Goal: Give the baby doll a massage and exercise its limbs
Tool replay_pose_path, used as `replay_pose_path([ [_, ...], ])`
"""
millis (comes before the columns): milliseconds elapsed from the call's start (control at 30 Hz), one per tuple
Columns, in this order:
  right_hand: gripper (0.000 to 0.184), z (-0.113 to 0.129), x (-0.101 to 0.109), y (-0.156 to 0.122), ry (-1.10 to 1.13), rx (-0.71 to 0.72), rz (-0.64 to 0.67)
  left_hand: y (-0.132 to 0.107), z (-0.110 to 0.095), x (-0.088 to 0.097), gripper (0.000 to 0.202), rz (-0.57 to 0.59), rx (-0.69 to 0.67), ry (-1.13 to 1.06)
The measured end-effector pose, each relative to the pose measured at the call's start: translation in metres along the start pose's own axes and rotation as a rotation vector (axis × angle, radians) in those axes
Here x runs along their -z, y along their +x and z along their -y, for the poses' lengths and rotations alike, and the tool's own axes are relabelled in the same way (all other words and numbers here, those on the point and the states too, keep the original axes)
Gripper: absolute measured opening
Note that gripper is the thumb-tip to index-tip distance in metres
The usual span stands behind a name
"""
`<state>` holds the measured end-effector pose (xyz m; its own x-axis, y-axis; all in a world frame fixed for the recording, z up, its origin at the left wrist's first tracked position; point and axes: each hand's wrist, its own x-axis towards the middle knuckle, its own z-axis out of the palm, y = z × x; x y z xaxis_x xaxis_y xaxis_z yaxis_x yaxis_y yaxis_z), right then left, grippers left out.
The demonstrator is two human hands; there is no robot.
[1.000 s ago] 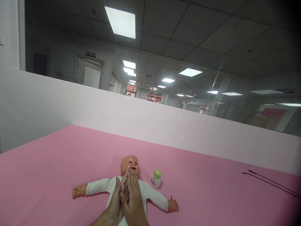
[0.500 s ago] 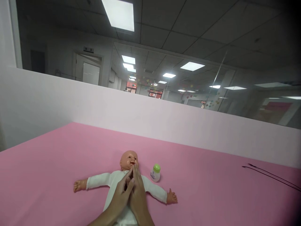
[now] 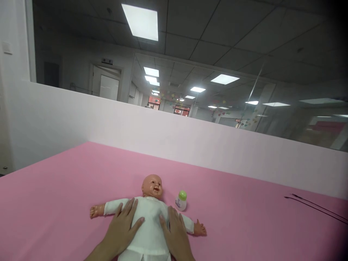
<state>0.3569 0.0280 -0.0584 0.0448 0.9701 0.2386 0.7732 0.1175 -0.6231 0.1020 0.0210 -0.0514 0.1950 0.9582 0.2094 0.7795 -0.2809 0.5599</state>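
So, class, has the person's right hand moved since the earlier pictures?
Yes. The right hand has slid from the chin of the doll, down and outward to its side nearer the green-capped bottle.

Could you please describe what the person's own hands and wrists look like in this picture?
The left hand and the right hand are both bare: no gloves, and no ring, watch or bracelet that I can see. No sleeve shows on either wrist up to the picture's lower edge. Nail details are too small to tell.
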Motion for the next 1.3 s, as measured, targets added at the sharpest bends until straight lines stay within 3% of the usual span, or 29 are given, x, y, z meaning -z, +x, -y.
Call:
replay_pose_path([
  [100, 0.080, -0.019, 0.004, -0.003, -0.075, 0.020, -0.049, -0.003, 0.014, 0.009, 0.075, -0.031, 0.062, 0.093],
  [167, 0.077, -0.028, 0.003, -0.004, -0.128, 0.047, -0.086, -0.001, 0.022, 0.011, 0.074, -0.110, 0.080, 0.138],
  [267, 0.073, -0.027, 0.001, -0.005, -0.124, 0.076, -0.151, 0.004, 0.024, 0.008, 0.072, -0.208, 0.083, 0.109],
  [367, 0.074, -0.006, 0.001, -0.009, -0.014, 0.140, -0.132, 0.005, 0.010, 0.004, 0.074, -0.181, 0.013, -0.181],
  [467, 0.071, 0.023, 0.001, -0.015, 0.105, 0.208, 0.040, 0.002, -0.012, 0.000, 0.074, -0.054, -0.055, -0.537],
  [533, 0.068, 0.036, -0.001, -0.019, 0.133, 0.229, 0.135, 0.000, -0.021, -0.001, 0.074, 0.024, -0.066, -0.635],
  [600, 0.068, 0.040, -0.004, -0.020, 0.126, 0.228, 0.163, -0.001, -0.021, 0.001, 0.076, 0.059, -0.072, -0.570],
  [700, 0.072, 0.032, -0.006, -0.018, 0.110, 0.187, 0.135, -0.002, -0.009, 0.008, 0.079, 0.057, -0.019, -0.270],
  [867, 0.080, 0.001, -0.003, -0.011, 0.040, 0.075, 0.058, -0.004, 0.020, 0.019, 0.072, -0.031, 0.105, 0.169],
  [1000, 0.072, -0.027, 0.014, -0.011, -0.144, 0.061, 0.004, -0.009, 0.042, 0.027, 0.069, -0.123, 0.220, 0.390],
  [1133, 0.066, -0.059, 0.045, -0.014, -0.327, 0.065, -0.168, -0.017, 0.063, 0.048, 0.065, -0.179, 0.322, 0.477],
  [1200, 0.065, -0.073, 0.062, -0.015, -0.402, -0.028, -0.279, -0.022, 0.070, 0.062, 0.057, -0.162, 0.363, 0.456],
  [1300, 0.053, -0.089, 0.080, -0.015, -0.424, -0.058, -0.326, -0.029, 0.073, 0.079, 0.043, -0.106, 0.405, 0.355],
])
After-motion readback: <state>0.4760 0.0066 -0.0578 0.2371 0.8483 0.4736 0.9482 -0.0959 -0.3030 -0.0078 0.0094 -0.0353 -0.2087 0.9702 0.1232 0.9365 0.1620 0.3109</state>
